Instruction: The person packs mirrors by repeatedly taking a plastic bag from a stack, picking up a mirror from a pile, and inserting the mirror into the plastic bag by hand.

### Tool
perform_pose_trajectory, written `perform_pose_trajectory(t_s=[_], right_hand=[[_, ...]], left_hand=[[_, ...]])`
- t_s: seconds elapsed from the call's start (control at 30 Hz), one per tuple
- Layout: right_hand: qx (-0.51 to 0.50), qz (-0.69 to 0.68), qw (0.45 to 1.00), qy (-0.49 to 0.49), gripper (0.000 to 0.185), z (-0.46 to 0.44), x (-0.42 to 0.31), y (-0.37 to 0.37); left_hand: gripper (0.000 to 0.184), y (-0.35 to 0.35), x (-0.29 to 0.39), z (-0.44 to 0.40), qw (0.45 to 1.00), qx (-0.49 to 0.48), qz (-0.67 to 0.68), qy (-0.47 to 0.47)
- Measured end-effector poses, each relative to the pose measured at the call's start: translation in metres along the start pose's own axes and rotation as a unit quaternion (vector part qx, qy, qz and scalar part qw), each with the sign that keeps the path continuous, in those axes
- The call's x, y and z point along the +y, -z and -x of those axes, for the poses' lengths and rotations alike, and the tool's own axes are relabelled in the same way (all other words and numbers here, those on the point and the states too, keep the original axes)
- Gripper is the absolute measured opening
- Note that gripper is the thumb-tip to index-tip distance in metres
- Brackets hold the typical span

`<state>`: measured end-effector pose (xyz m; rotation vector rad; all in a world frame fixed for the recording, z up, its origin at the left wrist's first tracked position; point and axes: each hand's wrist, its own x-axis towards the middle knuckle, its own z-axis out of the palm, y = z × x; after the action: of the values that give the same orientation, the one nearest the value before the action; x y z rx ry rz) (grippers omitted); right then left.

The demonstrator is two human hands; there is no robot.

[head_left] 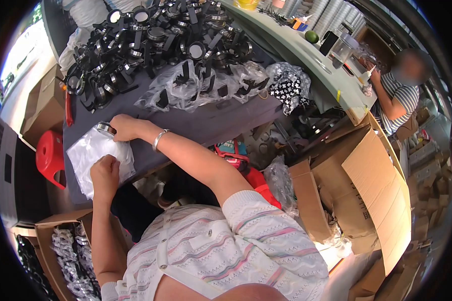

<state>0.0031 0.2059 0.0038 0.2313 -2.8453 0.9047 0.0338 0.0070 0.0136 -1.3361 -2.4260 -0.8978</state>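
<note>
My right hand [125, 128] is closed on a round metal-rimmed watch [105, 128], held over the upper edge of a stack of clear plastic bags [83, 155]. Just below it, my left hand [105, 170] is closed over the same bags; its fingertips are hidden, so what it pinches cannot be made out. A large heap of black-strapped watches [155, 40] covers the back of the dark table. Several bagged black pieces [186, 88] lie in front of that heap.
A red stool [50, 158] stands left of the table. An open carton [344, 185] is at the right, and a box of wrapped items [73, 256] at lower left. Another person [399, 95] sits by the green bench [306, 55]. Patterned cloth [289, 85] lies at the table's right end.
</note>
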Motion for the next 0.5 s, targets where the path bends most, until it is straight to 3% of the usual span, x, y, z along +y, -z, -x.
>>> perform_pose_trajectory(t_s=[0.37, 0.5], right_hand=[[-0.004, -0.011, 1.0, -0.006, 0.028, 0.002, -0.003, 0.006], [-0.012, -0.009, 1.0, -0.017, 0.027, -0.001, -0.001, 0.004]], left_hand=[[0.011, 0.0, -0.008, -0.005, 0.997, 0.013, 0.041, 0.057], [0.013, 0.004, -0.011, -0.004, 0.995, -0.022, 0.065, 0.072]])
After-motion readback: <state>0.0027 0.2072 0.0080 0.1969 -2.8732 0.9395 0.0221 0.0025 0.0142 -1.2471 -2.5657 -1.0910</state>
